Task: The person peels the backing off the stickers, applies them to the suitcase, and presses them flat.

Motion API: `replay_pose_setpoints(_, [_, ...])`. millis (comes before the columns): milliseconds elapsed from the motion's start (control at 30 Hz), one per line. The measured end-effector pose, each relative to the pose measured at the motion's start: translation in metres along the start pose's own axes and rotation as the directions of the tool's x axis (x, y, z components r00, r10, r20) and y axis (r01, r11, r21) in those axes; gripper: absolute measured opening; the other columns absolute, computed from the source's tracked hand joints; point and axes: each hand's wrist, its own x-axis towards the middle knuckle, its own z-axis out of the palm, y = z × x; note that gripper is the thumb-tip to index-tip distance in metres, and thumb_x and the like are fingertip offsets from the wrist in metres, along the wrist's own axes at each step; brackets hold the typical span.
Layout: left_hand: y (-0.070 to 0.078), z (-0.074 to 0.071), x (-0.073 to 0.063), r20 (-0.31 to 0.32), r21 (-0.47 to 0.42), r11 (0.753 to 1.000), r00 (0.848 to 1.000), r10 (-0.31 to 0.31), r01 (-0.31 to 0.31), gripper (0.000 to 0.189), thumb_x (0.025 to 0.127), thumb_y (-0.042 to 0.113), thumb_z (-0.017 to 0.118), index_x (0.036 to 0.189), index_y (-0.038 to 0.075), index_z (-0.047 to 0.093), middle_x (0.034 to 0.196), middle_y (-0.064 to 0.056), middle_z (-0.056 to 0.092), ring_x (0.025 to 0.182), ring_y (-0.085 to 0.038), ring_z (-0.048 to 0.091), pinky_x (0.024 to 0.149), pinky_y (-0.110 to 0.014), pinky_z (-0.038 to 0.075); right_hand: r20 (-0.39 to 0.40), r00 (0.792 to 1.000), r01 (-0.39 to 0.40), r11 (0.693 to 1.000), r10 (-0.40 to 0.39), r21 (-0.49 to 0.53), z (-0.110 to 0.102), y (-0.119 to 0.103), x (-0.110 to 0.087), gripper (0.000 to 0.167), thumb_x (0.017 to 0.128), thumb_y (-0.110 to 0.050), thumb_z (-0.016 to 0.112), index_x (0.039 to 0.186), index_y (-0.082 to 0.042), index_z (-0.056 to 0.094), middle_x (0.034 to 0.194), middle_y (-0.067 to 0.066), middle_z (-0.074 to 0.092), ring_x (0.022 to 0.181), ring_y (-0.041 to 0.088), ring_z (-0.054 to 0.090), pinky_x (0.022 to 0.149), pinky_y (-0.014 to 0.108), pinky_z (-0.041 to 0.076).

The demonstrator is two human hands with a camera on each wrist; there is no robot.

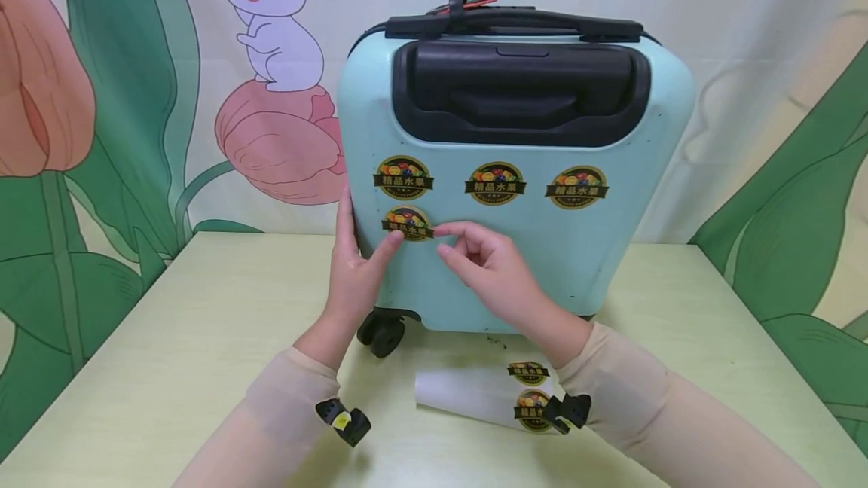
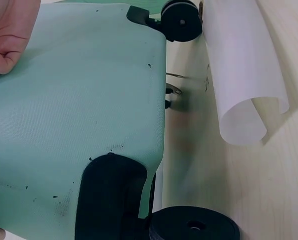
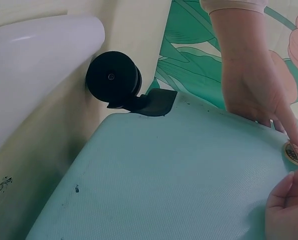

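A light blue suitcase (image 1: 576,262) stands upright on the table. Three round fruit stickers, the middle one (image 1: 495,184) among them, sit in a row on its face. Below the left one is another fruit sticker (image 1: 408,221). My left hand (image 1: 354,273) lies against the suitcase's left side with fingers extended, its thumb touching that lower sticker's bottom edge. The index fingertip of my right hand (image 1: 502,273) touches the sticker's right end, while the thumb stays apart from it. In the right wrist view, the sticker (image 3: 292,154) shows between both hands, partly covered.
On the table in front lies a curled white backing sheet (image 1: 461,394) bearing two more fruit stickers; the right wrist device overlaps one. The suitcase has a black wheel (image 1: 383,333) at lower left and a black handle (image 1: 522,66) on top. A printed curtain (image 1: 746,96) hangs behind.
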Motion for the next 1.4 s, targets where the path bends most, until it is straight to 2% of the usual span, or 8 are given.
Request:
replay_pose_setpoints(367, [-0.0013, 0.0015, 0.0011, -0.005, -0.019, 0.997, 0.997, 0.074, -0.074, 0.067, 0.096, 0.018, 0.051, 0.149, 0.011, 0.012, 0.144, -0.005, 0.033, 0.128, -0.011, 0.035, 0.105, -0.034, 0.028, 0.008, 1.0, 0.001, 1.0, -0.001, -0.004, 0.001, 0.0026, 0.0004, 0.027, 0.093, -0.009, 0.056, 0.118, -0.002, 0.06, 0.064, 0.004, 0.048, 0.054, 0.015, 0.039, 0.054, 0.026, 0.036])
replay_pose_setpoints(733, [-0.0009, 0.0037, 0.0015, -0.028, -0.019, 0.997, 0.997, 0.077, -0.077, 0.065, 0.096, 0.011, 0.049, 0.149, 0.008, 0.013, 0.144, -0.008, 0.034, 0.128, -0.011, 0.035, 0.106, -0.033, 0.027, 0.017, 1.0, -0.01, 1.0, 0.01, -0.011, 0.0015, 0.0009, 0.0005, 0.028, 0.093, -0.009, 0.056, 0.12, -0.002, 0.059, 0.065, 0.004, 0.048, 0.054, 0.016, 0.04, 0.054, 0.026, 0.036])
replay_pose_setpoints(1400, [-0.0012, 0.0046, 0.0015, -0.032, -0.015, 0.996, 0.996, 0.088, -0.089, 0.064, 0.097, 0.017, 0.049, 0.149, 0.008, 0.012, 0.144, -0.007, 0.033, 0.128, -0.011, 0.034, 0.106, -0.033, 0.027, 0.011, 1.0, -0.02, 0.998, 0.021, -0.062, 0.0048, -0.0015, 0.0001, 0.029, 0.093, -0.011, 0.057, 0.121, -0.002, 0.057, 0.068, 0.006, 0.051, 0.057, 0.017, 0.043, 0.057, 0.026, 0.039])
